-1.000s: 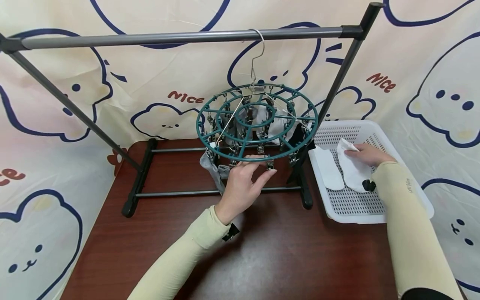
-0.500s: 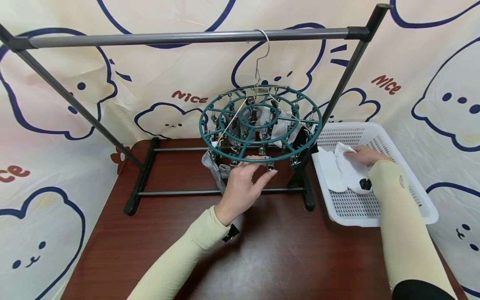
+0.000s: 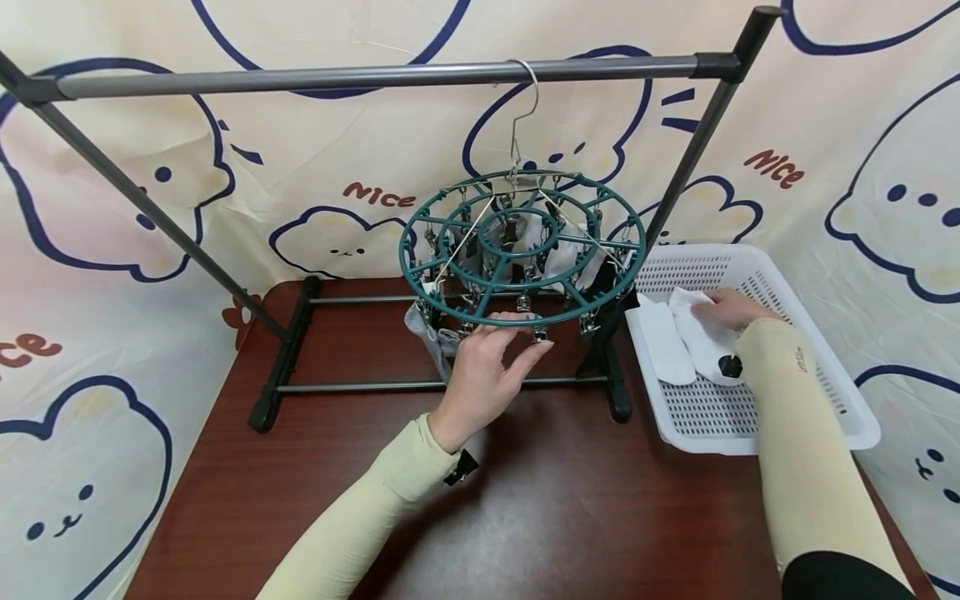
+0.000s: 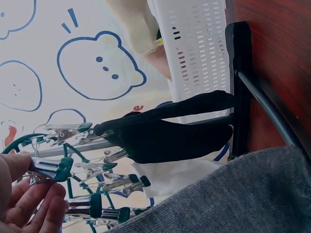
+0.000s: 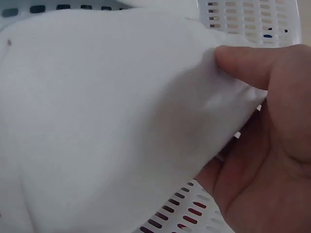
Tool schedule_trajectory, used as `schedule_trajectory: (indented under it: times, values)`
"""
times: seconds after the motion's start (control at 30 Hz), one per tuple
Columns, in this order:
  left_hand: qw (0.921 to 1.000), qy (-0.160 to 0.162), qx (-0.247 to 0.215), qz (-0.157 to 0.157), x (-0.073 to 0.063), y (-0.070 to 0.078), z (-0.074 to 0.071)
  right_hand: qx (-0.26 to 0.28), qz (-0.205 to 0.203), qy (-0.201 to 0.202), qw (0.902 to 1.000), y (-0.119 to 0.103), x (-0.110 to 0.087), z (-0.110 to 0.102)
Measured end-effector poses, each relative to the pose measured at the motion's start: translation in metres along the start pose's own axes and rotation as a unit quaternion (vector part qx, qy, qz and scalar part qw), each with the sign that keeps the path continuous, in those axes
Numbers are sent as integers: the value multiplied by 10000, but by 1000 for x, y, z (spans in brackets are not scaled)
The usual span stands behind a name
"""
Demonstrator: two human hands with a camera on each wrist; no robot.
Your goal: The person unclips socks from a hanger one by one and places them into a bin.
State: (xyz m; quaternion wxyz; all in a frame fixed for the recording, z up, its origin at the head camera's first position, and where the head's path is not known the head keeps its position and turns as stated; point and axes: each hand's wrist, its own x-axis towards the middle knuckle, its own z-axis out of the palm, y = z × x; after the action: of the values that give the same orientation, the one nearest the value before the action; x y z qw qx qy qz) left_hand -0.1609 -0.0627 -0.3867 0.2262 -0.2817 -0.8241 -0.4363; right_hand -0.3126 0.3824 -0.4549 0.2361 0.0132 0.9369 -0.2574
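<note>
In the head view a round green drying hanger hangs by its hook, with metal clips around its rings. My left hand is at its front rim; the left wrist view shows thumb and fingers pinching a green-tipped metal clip. Inside the white basket, my right hand pinches the end of a white sock between thumb and fingers. The sock lies spread out in the right wrist view. Beside it lies another white sock.
A dark metal rack stands on the brown table, bearing the hanger. Black socks and grey cloth hang from the hanger near my left hand. Behind is a curtain with cartoon prints.
The head view has shifted slightly. My right hand lifted the sock's end a little, then lowered it. My left hand stays at the same clip.
</note>
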Motion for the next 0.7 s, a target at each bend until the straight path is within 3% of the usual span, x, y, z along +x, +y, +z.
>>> schedule_trajectory:
  times: [0.27,0.47,0.57,0.7]
  values:
    - [10000,50,-37,53,0,-1,0,11,218,522,9984,5,6,2]
    - [9999,69,-42,84,1,-2,0,-195,315,655,9972,2,8,4]
    - [9999,53,-43,76,0,-2,-1,-309,222,822,9959,-1,7,5]
    - [10000,31,-47,21,0,-1,-1,-477,-9,1388,9892,-5,5,5]
